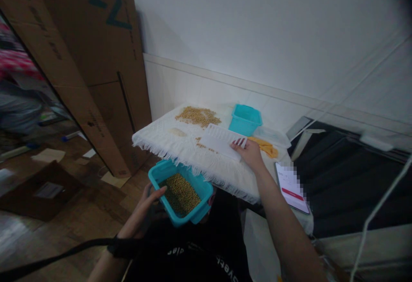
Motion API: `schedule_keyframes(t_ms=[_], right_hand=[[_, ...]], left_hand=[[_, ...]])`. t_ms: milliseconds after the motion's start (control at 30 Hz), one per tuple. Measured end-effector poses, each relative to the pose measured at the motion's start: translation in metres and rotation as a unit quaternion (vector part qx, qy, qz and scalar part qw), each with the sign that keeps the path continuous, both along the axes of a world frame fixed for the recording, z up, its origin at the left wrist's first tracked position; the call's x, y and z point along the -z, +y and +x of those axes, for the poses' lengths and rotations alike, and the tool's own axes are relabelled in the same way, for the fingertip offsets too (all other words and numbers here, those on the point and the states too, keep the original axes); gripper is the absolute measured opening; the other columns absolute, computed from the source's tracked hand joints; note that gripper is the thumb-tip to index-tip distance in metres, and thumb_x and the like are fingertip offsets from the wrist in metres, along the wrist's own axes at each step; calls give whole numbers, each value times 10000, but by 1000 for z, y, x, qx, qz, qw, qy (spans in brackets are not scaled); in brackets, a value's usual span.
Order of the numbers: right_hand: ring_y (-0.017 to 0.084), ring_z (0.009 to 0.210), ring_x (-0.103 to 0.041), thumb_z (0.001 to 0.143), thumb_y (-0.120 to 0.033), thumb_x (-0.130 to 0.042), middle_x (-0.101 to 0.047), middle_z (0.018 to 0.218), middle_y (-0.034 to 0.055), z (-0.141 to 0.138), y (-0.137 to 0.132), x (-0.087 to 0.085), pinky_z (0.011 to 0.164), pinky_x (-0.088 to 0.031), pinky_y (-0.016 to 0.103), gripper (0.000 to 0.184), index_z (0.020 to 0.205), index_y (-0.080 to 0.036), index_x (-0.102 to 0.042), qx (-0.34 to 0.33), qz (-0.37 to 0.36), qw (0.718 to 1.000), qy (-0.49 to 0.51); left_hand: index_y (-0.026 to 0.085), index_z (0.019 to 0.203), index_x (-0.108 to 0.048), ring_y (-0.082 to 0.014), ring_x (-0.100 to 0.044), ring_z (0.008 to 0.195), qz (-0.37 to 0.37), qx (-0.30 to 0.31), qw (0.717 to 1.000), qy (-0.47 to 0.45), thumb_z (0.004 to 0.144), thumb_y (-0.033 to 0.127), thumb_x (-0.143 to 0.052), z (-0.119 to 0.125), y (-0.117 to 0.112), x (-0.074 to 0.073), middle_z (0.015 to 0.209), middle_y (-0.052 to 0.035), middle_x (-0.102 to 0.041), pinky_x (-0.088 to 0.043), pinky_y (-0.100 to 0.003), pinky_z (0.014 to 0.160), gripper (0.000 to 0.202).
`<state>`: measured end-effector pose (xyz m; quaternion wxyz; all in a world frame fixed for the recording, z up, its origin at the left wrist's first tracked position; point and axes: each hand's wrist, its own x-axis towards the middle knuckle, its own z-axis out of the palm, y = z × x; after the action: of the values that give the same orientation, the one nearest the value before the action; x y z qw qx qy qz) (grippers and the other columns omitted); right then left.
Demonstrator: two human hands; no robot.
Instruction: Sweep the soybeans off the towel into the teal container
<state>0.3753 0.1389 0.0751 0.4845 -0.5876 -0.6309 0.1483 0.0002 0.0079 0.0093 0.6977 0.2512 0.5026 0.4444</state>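
My left hand grips the near left side of a teal plastic box holding yellow-brown beans, kept just below the front edge of a small table covered with a white fringed cloth. My right hand rests on the cloth and holds the right end of a flat white plastic lid. A few loose beans lie left of the lid. Farther back on the cloth sits a pile of beans. A second teal box stands at the back right of the cloth.
A phone with a lit screen lies at the table's right edge. A yellow cloth and a clear tray lie beside the second box. A tall cardboard sheet leans at the left. Dark furniture fills the right.
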Motion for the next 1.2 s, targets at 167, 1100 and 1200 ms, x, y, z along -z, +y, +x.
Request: schedule_keyframes(t_ms=[167,1100,1200], right_hand=[[261,694,-697,715,-634,-796,-778,722,68,2,1,0,631,-511,347,435,745,-201,-782,-14,-1,1000,9],[272,736,-723,711,-649,-839,-810,800,81,4,0,1,672,-569,376,454,812,-206,-826,-50,-14,998,35],[267,729,-721,704,-651,-847,-804,784,76,4,-1,1,673,-570,372,458,799,-204,-821,-50,-21,998,38]], left_hand=[[368,1571,-411,-358,-822,1016,-10,-5,1000,9,763,545,-921,-1,3,4,1383,-144,-721,-658,-535,908,972],[389,1593,-377,-363,-823,1008,-13,-5,1000,19,713,555,-947,-2,4,5,1340,-126,-735,-677,-516,879,1062],[387,1581,-394,-371,-820,1024,-9,-5,1000,11,714,549,-949,-1,3,4,1367,-133,-721,-678,-523,879,1043]])
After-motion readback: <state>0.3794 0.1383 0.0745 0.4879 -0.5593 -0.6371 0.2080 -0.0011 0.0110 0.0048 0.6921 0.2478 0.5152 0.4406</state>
